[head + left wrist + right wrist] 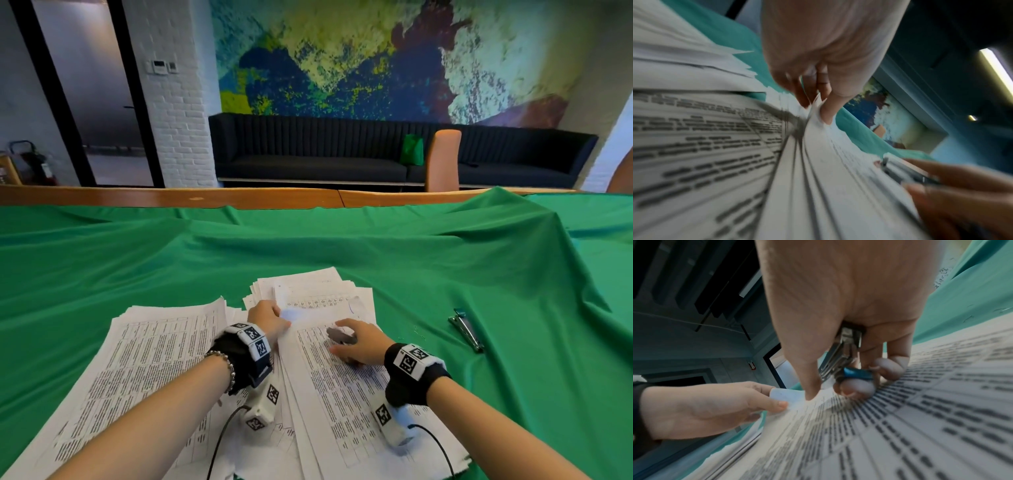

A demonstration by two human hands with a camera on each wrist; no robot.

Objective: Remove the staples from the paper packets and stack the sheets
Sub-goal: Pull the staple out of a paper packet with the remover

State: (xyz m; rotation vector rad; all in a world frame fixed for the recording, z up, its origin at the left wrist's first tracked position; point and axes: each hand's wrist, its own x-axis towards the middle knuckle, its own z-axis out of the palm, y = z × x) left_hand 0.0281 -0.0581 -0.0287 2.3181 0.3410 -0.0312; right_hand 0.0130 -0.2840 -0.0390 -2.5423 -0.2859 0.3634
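Observation:
My left hand (278, 317) pinches the upturned top-left corner of the top paper packet (346, 380) between thumb and fingers; the pinch (816, 105) is close up in the left wrist view. My right hand (344, 339) rests on the same packet just right of that corner. It grips a small metal staple remover (846, 360) with a blue tip, held low over the printed page near the corner. A flatter stack of printed sheets (154, 363) lies to the left. The staple itself is not visible.
A green cloth (445, 274) covers the table, bunched into a ridge at the far right. A metal stapler-like tool (466, 330) lies on the cloth right of the papers, with small wire bits (418, 333) near it. More sheets (308, 287) fan out behind my hands.

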